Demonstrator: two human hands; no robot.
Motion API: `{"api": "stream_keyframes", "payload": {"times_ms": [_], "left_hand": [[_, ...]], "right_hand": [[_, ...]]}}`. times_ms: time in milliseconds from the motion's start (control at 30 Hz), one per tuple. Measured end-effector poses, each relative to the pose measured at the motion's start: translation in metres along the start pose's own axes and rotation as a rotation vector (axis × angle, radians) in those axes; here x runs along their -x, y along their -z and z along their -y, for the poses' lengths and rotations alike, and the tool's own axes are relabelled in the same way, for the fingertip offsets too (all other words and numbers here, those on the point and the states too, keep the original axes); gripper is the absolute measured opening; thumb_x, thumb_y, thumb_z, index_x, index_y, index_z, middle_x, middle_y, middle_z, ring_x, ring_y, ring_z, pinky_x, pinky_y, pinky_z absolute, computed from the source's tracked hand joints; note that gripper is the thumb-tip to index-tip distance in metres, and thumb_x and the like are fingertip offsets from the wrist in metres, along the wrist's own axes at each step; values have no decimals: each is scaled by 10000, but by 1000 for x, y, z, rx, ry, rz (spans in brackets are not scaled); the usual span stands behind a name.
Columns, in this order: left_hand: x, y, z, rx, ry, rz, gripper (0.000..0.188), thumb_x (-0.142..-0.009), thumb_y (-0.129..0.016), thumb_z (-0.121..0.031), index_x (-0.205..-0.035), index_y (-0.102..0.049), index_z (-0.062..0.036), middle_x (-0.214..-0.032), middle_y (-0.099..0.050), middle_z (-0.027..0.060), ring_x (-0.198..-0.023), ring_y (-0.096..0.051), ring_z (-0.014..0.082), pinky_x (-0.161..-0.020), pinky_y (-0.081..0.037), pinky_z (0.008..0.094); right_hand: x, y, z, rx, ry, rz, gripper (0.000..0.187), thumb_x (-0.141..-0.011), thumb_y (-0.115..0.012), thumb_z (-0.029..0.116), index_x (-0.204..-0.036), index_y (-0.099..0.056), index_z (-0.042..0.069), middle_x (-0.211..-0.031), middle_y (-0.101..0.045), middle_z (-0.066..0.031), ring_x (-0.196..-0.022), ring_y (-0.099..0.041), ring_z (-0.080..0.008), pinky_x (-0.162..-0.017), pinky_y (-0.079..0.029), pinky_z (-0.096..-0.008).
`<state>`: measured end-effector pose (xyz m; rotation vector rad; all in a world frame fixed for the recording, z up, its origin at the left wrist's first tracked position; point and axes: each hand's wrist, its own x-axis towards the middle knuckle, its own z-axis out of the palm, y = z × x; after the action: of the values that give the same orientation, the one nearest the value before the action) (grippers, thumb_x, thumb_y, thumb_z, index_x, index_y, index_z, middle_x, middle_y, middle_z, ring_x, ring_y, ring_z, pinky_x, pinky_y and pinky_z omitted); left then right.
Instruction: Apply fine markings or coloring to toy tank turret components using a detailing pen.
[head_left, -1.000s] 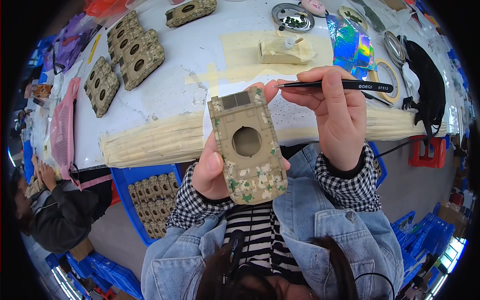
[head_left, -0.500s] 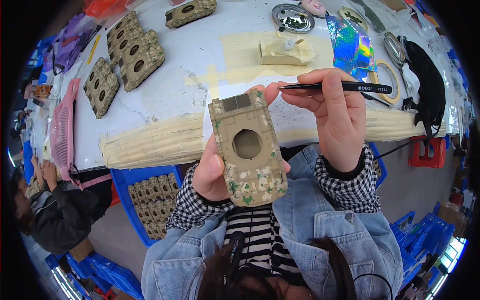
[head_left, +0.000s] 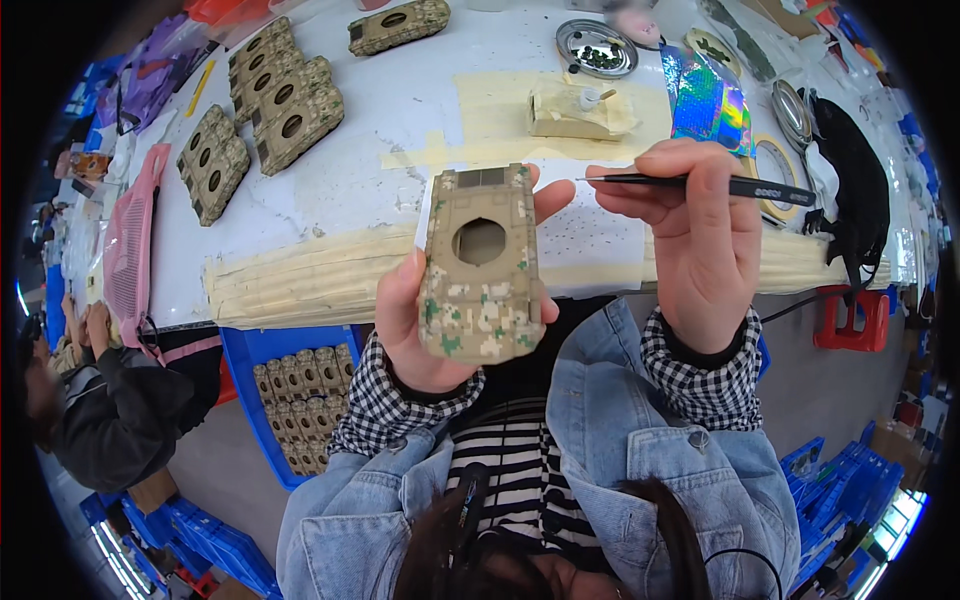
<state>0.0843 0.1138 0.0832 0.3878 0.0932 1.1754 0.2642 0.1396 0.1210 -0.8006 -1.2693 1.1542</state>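
A toy tank hull in tan and green pixel camouflage, with a round hole in its top, is held in my left hand. The thumb presses on its left side while fingers show past its right edge. Between the fingers and thumb of my right hand lies a pair of black tweezers. Their thin tip points left, just beyond the left hand's fingertip and apart from the hull. Whether the tip grips anything is too small to tell. White paper with small dark marks lies behind the hull.
Several more camouflage hulls stand at the table's far left. A round metal dish with dark green bits and a taped block sit farther back. At right are a tape roll and black cloth. A blue crate holds hulls below.
My right hand has drawn right with the tweezers, widening the gap to the left hand's fingers. The hull has shifted up and slightly left, now less tilted. The view has also shifted a little.
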Motion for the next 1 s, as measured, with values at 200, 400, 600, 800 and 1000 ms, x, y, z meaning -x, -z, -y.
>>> {"api": "stream_keyframes", "payload": {"times_ms": [200, 400, 600, 800, 1000], "left_hand": [[7, -1, -7, 338, 135, -83, 650, -944, -305, -471, -1363, -292, 25, -1289, -429, 279, -856, -634, 344, -678, -580, 366], [15, 3, -5, 436, 196, -72, 591, -967, -278, -444, -1317, -346, 28, -1134, -547, 246, -920, -620, 397, -747, -594, 390], [22, 6, -2, 479, 257, -33, 576, -940, -355, -474, -1280, -402, -11, -1196, -463, 262, -912, -588, 348, -740, -592, 376], [26, 4, 2, 516, 265, 9, 545, -976, -284, -416, -1312, -366, 5, -1135, -558, 247, -950, -616, 405, -767, -585, 397], [32, 4, 2, 533, 279, 18, 533, -978, -282, -406, -1313, -369, -1, -1148, -552, 253, -957, -615, 403, -775, -583, 394]], "right_hand": [[-8, 2, 15, 253, 341, 343, 410, -997, -338, 302, -945, -556, -41, -845, -573, -158, -809, -606, -249, -801, -534, -398], [-2, -9, 19, 234, 342, 417, 371, -979, -403, 276, -916, -598, -33, -854, -603, -147, -842, -603, -238, -853, -510, -431], [3, -15, 25, 228, 337, 461, 352, -971, -424, 265, -919, -607, -31, -862, -611, -135, -840, -611, -245, -874, -500, -442], [8, -16, 30, 241, 306, 480, 356, -968, -435, 270, -917, -606, -38, -853, -581, -136, -836, -618, -254, -872, -504, -445], [12, -18, 32, 222, 258, 486, 350, -958, -457, 268, -905, -613, -41, -828, -560, -129, -827, -612, -245, -864, -509, -440]]}}
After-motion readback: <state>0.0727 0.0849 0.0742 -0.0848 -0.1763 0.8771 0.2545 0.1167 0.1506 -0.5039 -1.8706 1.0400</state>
